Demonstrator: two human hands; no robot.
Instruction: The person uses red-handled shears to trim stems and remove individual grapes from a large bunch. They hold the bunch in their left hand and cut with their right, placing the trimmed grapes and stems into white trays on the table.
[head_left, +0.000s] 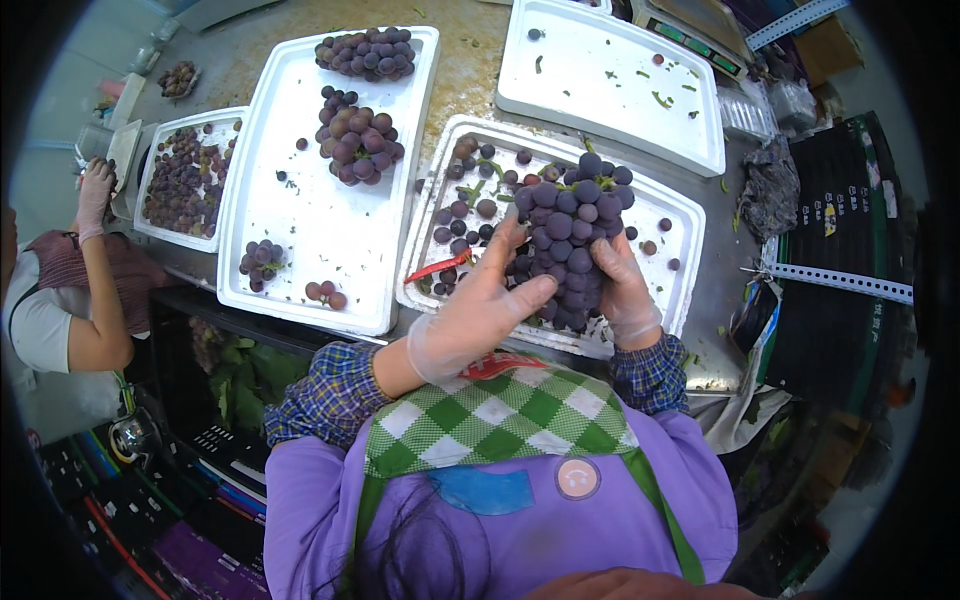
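A large bunch of dark purple grapes (574, 232) is held between my two gloved hands, above a white foam tray (690, 247) with loose grapes and stem bits. My left hand (480, 300) touches the bunch's left side, thumb against its front and fingertips partly hidden. On the right side, my right hand (626, 285) grips it with the thumb in front; its other fingers are hidden behind the grapes. Red-handled snips (439, 266) lie in the tray, just left of my left hand; their blades are mostly hidden.
A long white foam tray (330, 225) at left holds bunches of grapes. Another foam tray (607, 75) with scraps stands behind, near a scale (694, 45). At far left, a co-worker's gloved hand (96, 187) is beside a tray of loose grapes (184, 180). Black crates (832, 247) stand right.
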